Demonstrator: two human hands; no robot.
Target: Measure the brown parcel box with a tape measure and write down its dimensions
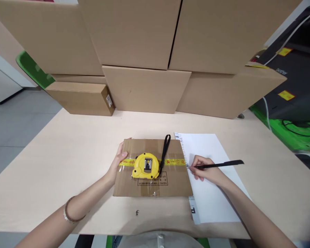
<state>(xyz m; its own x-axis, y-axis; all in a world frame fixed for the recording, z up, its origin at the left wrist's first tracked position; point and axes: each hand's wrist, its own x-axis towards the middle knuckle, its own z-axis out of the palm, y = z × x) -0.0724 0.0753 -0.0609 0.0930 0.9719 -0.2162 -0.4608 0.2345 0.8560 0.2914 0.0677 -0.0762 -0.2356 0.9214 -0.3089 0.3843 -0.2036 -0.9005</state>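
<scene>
A flat cardboard box [129, 187] with yellow printed tape lies before me, its left edge gripped by my left hand [120, 157], thumb on top and fingers mostly hidden behind. On top of the box rests a yellow tape measure [142, 167] with a black wrist strap [164, 151]. Just right of the box, my right hand [203, 168] is closed around a black pen [226, 163]. The pen's tip points left, close to the box's right edge, above a white paper pad [214, 203]. Part of the pad is covered by the box and my right forearm.
Large cardboard boxes [147, 89] form a wall along the back of the pale table [54, 165]. A smaller closed carton [80, 98] stands at the back left. To the right are a dark printer box [294, 82], a white cable [267, 113] and a green surface [289, 137].
</scene>
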